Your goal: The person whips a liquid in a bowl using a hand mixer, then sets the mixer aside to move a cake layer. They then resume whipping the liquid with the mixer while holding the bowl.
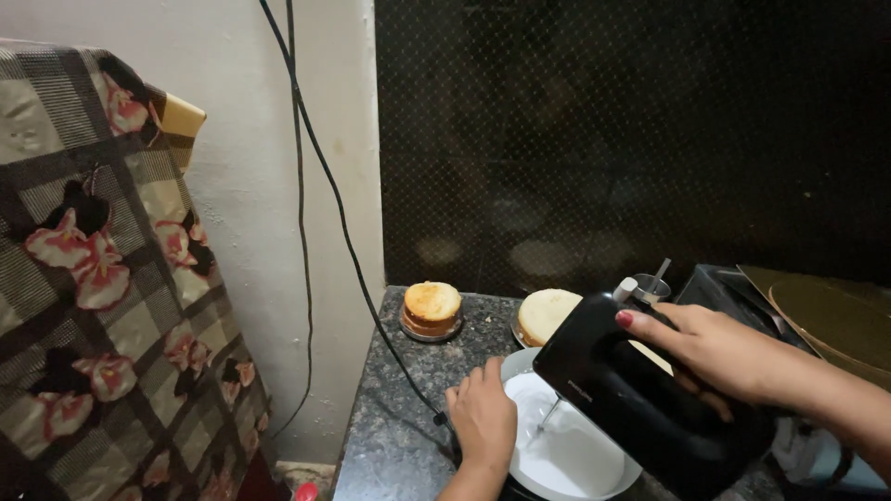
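Note:
My right hand grips the handle of a black electric hand mixer, whose metal beater dips into white cream in a white bowl. My left hand rests on the bowl's left rim, fingers curled over the edge. The bowl stands on a dark speckled stone counter. The mixer's black cord runs up the wall to the top of the view.
Two round sponge cakes sit at the back of the counter: a small browned one on a plate and a paler one. A steel cup with a utensil and dark trays are at the right. A floral checked cloth covers something at the left.

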